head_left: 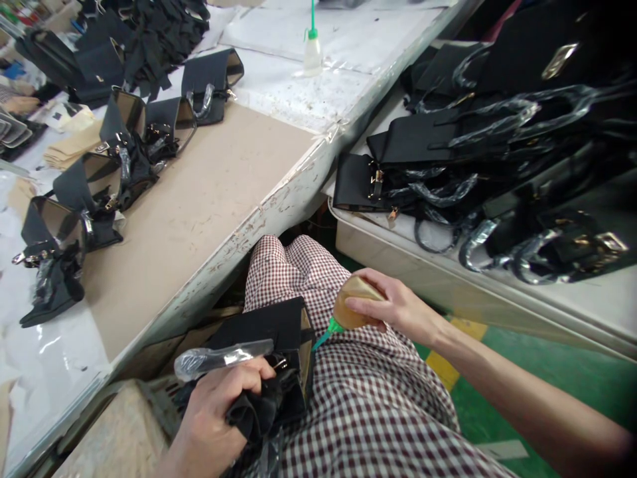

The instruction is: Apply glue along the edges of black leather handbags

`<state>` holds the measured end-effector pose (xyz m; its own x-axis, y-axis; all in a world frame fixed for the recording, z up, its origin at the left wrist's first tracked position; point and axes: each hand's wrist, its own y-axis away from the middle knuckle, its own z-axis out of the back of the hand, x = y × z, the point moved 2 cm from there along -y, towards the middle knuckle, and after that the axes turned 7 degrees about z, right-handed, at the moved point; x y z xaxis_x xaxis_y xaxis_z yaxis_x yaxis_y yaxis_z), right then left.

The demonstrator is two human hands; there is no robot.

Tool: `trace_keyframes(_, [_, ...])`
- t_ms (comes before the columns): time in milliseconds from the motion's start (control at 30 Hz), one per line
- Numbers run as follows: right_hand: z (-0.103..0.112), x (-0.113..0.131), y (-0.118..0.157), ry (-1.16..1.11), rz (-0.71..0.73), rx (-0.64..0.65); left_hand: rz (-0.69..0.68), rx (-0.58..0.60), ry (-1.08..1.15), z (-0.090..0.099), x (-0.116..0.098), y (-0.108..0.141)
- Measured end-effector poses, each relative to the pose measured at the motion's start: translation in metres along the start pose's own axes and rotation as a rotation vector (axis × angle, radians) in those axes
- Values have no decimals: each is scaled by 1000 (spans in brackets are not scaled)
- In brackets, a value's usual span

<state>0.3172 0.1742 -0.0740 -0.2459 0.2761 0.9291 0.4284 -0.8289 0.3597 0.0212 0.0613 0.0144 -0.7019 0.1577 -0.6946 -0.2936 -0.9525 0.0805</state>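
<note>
A black handbag (259, 325) rests on my lap, its handle wrapped in clear plastic. My left hand (219, 405) is closed around bunched black material at the bag's lower side. In my right hand (383, 302) is a squeeze bottle (355, 299) of amber liquid, tilted so its green nozzle points down to the left. The nozzle's tip is at the bag's right edge, close to the beige lining; whether it touches I cannot tell.
On the table (209, 192) to my left stand several black handbags (129, 126). A second squeeze bottle (312, 53) with a green cap stands farther back. More black bags with wrapped handles (413, 139) are heaped on the surface at right. The floor (502, 378) is green.
</note>
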Motion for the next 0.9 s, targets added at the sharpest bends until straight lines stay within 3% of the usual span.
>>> trace_keyframes(267, [-4,-10,-7,299,120,-113,-18,-14,-29,1,0,-4])
trace_keyframes(433, [-6,-7,-2,325,272,-120,-24,-26,-34,1,1,-5])
trace_keyframes(533, [-1,-1,-1,259,265,-69,-48,-25,-32,0,-1,-7])
trace_keyframes(667, [5,-1,-4,-172,80,-17,-108,-60,-60,5,-3,-11])
trace_keyframes(767, [6,-6,-4,-682,-21,-128,-76,-133,-77,14,2,-10])
trace_keyframes(900, [3,-5,-2,-1186,-50,-177,135,-460,-65,43,23,3])
